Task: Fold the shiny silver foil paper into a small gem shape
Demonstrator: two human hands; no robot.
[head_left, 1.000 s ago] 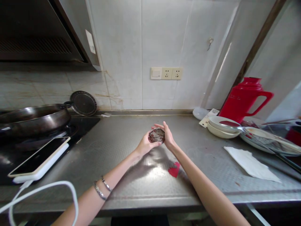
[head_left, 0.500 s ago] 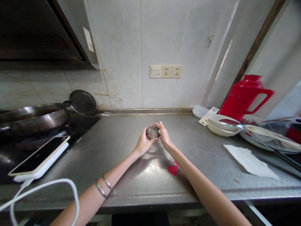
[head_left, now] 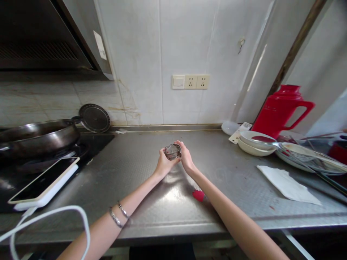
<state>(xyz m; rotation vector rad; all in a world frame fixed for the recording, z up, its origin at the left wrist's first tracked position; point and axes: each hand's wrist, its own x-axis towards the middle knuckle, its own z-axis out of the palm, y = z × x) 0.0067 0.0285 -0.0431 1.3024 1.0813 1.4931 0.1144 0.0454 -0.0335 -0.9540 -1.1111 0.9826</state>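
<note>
Above the middle of the steel counter, a small round cup-like thing point(head_left: 172, 151) with a dark rim and a greyish, glassy-looking inside is between my hands. My left hand point(head_left: 163, 163) is closed around its left and near side, the thumb running along the front. Against its right side rests my right hand point(head_left: 186, 158), fingers bent over the far edge. The contents and exact material cannot be made out. A red piece point(head_left: 198, 195) lies on the counter beside my right forearm, which partly covers it.
To the left, a steel pan point(head_left: 40, 137) sits on the stove, with a phone point(head_left: 45, 180) on a white power bank and cable in front. At right are stacked bowls point(head_left: 256, 144), a red thermos point(head_left: 282, 110), a white napkin point(head_left: 287, 185) and plates with utensils.
Both hands and the cup-like thing have shifted slightly left, and its opening is turned a little differently. The hold looks the same.
</note>
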